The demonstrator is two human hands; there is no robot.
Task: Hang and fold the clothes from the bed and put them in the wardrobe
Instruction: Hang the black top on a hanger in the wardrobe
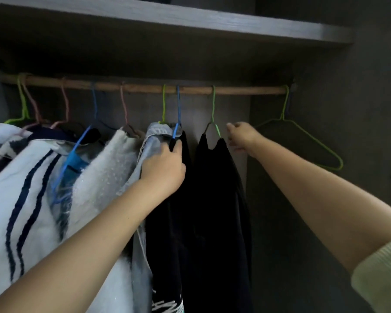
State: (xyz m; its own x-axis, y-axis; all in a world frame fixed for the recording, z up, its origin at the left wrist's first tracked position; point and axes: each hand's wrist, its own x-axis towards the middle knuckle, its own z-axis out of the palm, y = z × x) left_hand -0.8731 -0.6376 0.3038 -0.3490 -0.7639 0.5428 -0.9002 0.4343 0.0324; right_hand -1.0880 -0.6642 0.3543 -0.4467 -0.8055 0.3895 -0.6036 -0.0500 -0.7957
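Along the rail [145, 88], garments were already hung — a black garment [221, 188] was gripped by both hands' fingers [177, 146]; one green hanger [307, 136] was left bare.

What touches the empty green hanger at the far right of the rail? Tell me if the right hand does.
Apart. The head view shows dark wardrobe wall between the right hand and the empty green hanger, which touches only the rail.

Your rail [145, 88] looks like bare, rough wood; the shelf [190, 21] above it is matt grey woodgrain board. The empty hanger [303, 132] is thin coated wire. You see 1 fluffy white garment [104, 168] beside smooth black cloth [212, 199].
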